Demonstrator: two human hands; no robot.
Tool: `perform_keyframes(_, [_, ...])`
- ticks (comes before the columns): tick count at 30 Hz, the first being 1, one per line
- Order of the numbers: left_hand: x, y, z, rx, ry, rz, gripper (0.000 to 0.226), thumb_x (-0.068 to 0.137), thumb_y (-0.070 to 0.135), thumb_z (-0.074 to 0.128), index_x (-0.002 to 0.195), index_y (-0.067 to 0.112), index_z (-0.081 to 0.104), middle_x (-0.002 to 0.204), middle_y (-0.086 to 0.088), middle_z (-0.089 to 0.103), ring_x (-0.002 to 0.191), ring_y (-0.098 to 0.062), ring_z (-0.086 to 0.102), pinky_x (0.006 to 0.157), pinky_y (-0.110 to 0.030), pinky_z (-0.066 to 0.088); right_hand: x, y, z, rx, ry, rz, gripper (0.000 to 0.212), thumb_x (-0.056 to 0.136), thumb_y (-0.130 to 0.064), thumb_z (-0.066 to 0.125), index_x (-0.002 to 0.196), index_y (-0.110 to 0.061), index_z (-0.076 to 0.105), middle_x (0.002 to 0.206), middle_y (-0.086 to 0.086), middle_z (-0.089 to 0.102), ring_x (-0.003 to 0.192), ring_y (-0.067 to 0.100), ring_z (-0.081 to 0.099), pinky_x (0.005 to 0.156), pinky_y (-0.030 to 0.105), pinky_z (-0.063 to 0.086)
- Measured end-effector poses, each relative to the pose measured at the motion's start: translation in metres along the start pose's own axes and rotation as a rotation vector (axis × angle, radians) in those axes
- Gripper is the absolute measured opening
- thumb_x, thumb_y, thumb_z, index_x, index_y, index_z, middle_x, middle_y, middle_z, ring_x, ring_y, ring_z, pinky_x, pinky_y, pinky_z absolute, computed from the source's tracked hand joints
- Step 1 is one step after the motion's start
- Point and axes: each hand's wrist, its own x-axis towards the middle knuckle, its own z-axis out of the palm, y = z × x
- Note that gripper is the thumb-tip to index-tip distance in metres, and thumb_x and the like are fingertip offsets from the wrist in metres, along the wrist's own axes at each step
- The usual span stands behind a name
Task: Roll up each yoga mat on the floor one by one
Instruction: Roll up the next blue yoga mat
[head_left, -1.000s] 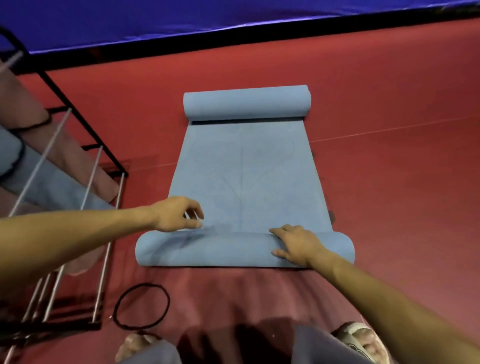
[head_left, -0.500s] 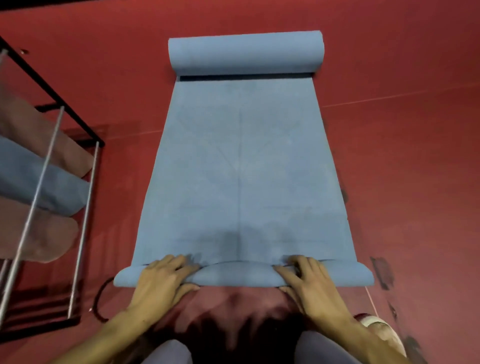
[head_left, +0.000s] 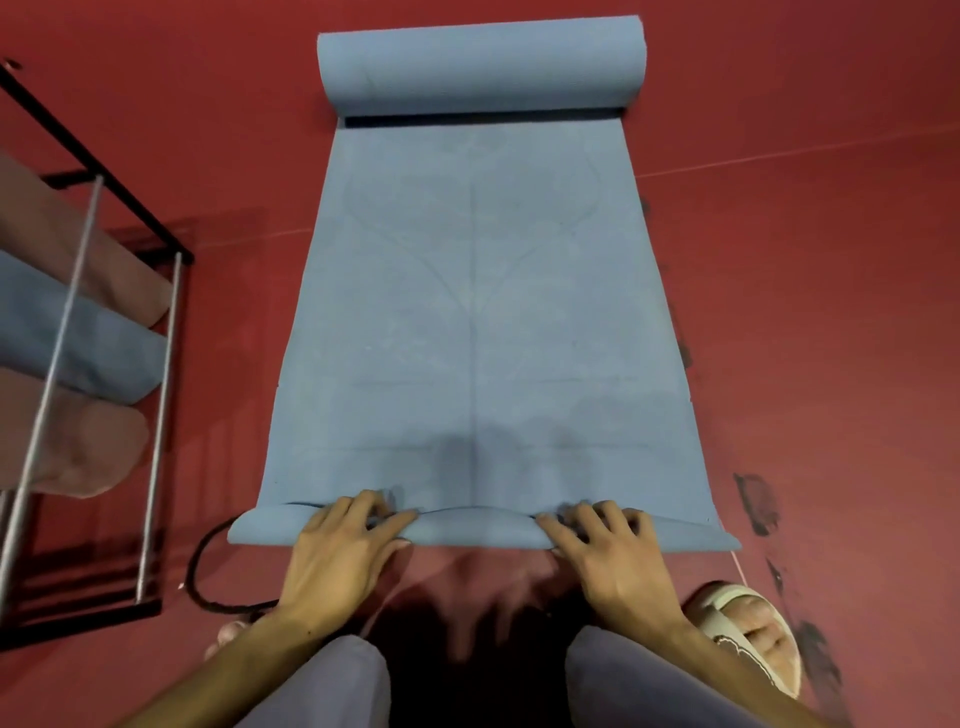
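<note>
Nearest, two knees in grey trousers are seen at the bottom edge, with one sandalled foot (head_left: 748, 636) at lower right. Two hands are counted. The left hand (head_left: 337, 553) and the right hand (head_left: 610, 558) are both laid on the near rolled edge of one blue yoga mat (head_left: 478, 322), fingers curled over the thin roll and thumbs tucked at its near side; the roll is held by both, so neither grip is wide. Between the hands the rolled edge is bowed up slightly.

One black elastic loop (head_left: 208, 587) is seen on the red floor (head_left: 821, 291), just left of the left hand, partly hidden under the mat's near corner.

One mat only is laid on the floor, centre of view. Its surface is matte blue, marked with a faint centre line and curved alignment lines. The middle stretch is flat. The far end is curled into a thick roll (head_left: 480, 65), so two rolled ends are counted.

At left, one black rack (head_left: 156, 395) with metal rods is seen; three rolled mats are stacked in it, two reddish-brown and one blue between them.
</note>
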Motion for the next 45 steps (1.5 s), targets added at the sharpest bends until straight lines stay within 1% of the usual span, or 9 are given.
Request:
perform_keyframes(4, [-0.007, -0.001, 0.015, -0.138, 0.009, -0.022, 0.04, 0.102, 0.054, 0.044, 0.126, 0.04, 0.072, 0.106, 0.018, 0.055, 0.091, -0.014, 0.058, 0.08, -0.036, 0.042, -0.007, -0.008, 0.018, 0.098, 0.08, 0.11, 0.046, 0.085, -0.023, 0.078, 0.126, -0.039, 0.066, 0.108, -0.005, 0.057, 0.092, 0.024, 0.053, 0.082, 0.041, 0.034])
perform_keyframes(7, [-0.008, -0.006, 0.019, -0.257, -0.004, -0.053, 0.038, 0.103, 0.057, 0.046, 0.129, 0.043, 0.07, 0.106, 0.024, 0.052, 0.094, -0.008, 0.053, 0.079, -0.036, 0.042, -0.008, -0.009, 0.025, 0.156, 0.122, 0.134, 0.027, 0.099, -0.045, 0.06, 0.124, -0.041, 0.068, 0.109, -0.004, 0.053, 0.093, 0.023, 0.049, 0.087, 0.039, 0.036])
perform_keyframes(18, [0.004, -0.006, 0.004, -0.303, -0.112, -0.133, 0.03, 0.102, 0.064, 0.045, 0.123, 0.057, 0.066, 0.094, 0.023, 0.048, 0.088, 0.0, 0.053, 0.065, -0.023, 0.046, 0.004, 0.006, 0.019, 0.219, 0.096, 0.165, 0.033, 0.104, -0.054, 0.043, 0.11, -0.034, 0.068, 0.102, -0.015, 0.063, 0.085, 0.019, 0.055, 0.073, 0.037, 0.046])
perform_keyframes(23, [0.023, -0.002, -0.013, -0.38, -0.272, -0.277, 0.014, 0.096, 0.063, 0.06, 0.107, 0.07, 0.065, 0.104, 0.033, 0.062, 0.096, 0.01, 0.059, 0.079, -0.018, 0.045, 0.016, 0.014, 0.009, 0.352, -0.102, 0.226, 0.043, 0.101, -0.063, 0.034, 0.107, -0.039, 0.068, 0.099, -0.019, 0.068, 0.093, 0.016, 0.058, 0.08, 0.038, 0.048])
perform_keyframes(26, [0.036, -0.003, -0.017, -0.389, -0.361, -0.392, 0.012, 0.09, 0.068, 0.066, 0.099, 0.063, 0.071, 0.101, 0.043, 0.065, 0.098, 0.007, 0.062, 0.085, -0.024, 0.049, 0.027, 0.021, 0.003, 0.432, -0.223, 0.253, 0.048, 0.098, -0.069, 0.031, 0.111, -0.04, 0.067, 0.103, -0.016, 0.071, 0.101, 0.014, 0.06, 0.084, 0.038, 0.051])
perform_keyframes(31, [0.05, -0.007, -0.016, -0.254, -0.447, -0.535, 0.057, 0.076, 0.085, 0.066, 0.076, 0.028, 0.069, 0.067, 0.015, 0.069, 0.071, -0.002, 0.064, 0.065, -0.028, 0.044, 0.03, 0.021, -0.005, 0.45, -0.198, 0.329, 0.03, 0.099, -0.064, 0.052, 0.097, -0.035, 0.055, 0.089, -0.013, 0.067, 0.087, 0.011, 0.061, 0.073, 0.036, 0.05])
perform_keyframes(36, [0.052, -0.003, -0.017, -0.129, -0.443, -0.604, 0.066, 0.07, 0.092, 0.062, 0.074, 0.027, 0.063, 0.069, 0.011, 0.067, 0.07, -0.009, 0.062, 0.064, -0.03, 0.045, 0.033, 0.019, -0.003, 0.446, -0.167, 0.386, 0.035, 0.096, -0.066, 0.058, 0.086, -0.032, 0.052, 0.082, -0.012, 0.065, 0.079, 0.013, 0.059, 0.069, 0.035, 0.049])
perform_keyframes(41, [0.049, 0.0, -0.014, -0.116, -0.359, -0.609, 0.068, 0.067, 0.091, 0.066, 0.074, 0.024, 0.058, 0.069, 0.011, 0.065, 0.066, -0.009, 0.061, 0.06, -0.029, 0.047, 0.03, 0.02, 0.011, 0.498, -0.073, 0.378, 0.029, 0.09, -0.06, 0.07, 0.087, -0.032, 0.067, 0.097, -0.009, 0.048, 0.095, 0.019, 0.048, 0.078, 0.035, 0.049])
perform_keyframes(45, [0.046, -0.004, -0.009, -0.12, -0.291, -0.616, 0.069, 0.064, 0.093, 0.065, 0.07, 0.024, 0.057, 0.066, 0.012, 0.063, 0.071, -0.011, 0.06, 0.071, -0.037, 0.052, 0.036, 0.022, 0.008, 0.472, -0.143, 0.366, 0.037, 0.09, -0.07, 0.058, 0.088, -0.034, 0.066, 0.097, -0.013, 0.056, 0.094, 0.019, 0.047, 0.085, 0.044, 0.048])
